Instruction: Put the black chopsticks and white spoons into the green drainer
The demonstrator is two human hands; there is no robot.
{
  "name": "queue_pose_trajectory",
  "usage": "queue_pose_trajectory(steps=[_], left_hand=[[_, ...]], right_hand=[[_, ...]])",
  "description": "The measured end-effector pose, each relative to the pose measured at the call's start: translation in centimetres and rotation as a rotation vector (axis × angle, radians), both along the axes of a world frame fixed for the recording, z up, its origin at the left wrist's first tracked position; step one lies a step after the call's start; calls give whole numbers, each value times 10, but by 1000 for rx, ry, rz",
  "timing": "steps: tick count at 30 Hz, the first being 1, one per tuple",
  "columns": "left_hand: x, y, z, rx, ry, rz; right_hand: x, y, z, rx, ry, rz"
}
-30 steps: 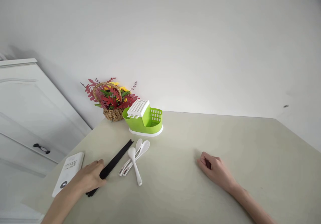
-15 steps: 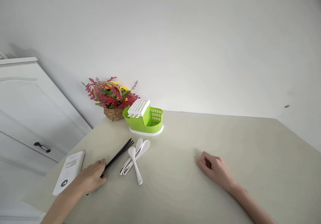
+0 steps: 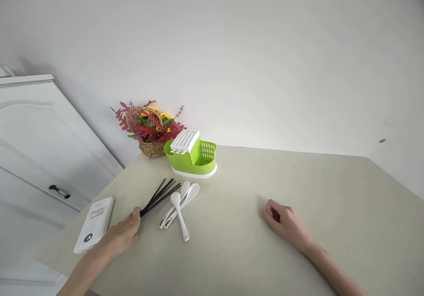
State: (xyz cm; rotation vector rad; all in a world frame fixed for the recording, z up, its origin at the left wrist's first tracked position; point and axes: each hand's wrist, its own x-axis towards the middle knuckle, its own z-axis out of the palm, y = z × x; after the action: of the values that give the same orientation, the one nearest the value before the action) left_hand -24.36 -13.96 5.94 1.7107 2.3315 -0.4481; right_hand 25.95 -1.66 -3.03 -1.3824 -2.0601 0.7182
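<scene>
My left hand point(image 3: 125, 233) is closed around a bundle of black chopsticks point(image 3: 159, 199), whose far ends fan out towards the holder. Just right of them lie several white spoons point(image 3: 180, 218) in a crossed heap, some with printed marks on their handles. Behind the spoons stands a green utensil holder point(image 3: 185, 163) with a white slotted top and a white base. My right hand point(image 3: 286, 225) rests on the table at the right, curled into a loose fist with nothing visible in it.
A wicker basket point(image 3: 150, 149) of red leaves and yellow flowers stands behind the holder, by the wall. At the table's left edge lies a white box-like object point(image 3: 96, 223) with a dark round mark. Beyond it is a white cabinet point(image 3: 33, 154) with a black handle.
My left hand has lifted slightly and shifted a little, and the chopsticks in it have spread into a wider fan. The right hand stays where it was. The view has shifted slightly.
</scene>
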Motion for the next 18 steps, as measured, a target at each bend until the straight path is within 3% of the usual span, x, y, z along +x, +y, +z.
queue_pose_trajectory(steps=[4,9,12,14,18], left_hand=[[25,-8,24,-9,-53,24],[54,-18,44,265,-48,151],[74,-21,43,492,-70,231],[91,-23,38,570,-128,200],[139,-24,20,506,-317,32]], right_hand=[[1,1,-2,12,1,6],[0,0,0,23,3,3],[-1,0,2,24,11,2],[-1,0,3,32,16,2],[-1,1,3,27,14,9]])
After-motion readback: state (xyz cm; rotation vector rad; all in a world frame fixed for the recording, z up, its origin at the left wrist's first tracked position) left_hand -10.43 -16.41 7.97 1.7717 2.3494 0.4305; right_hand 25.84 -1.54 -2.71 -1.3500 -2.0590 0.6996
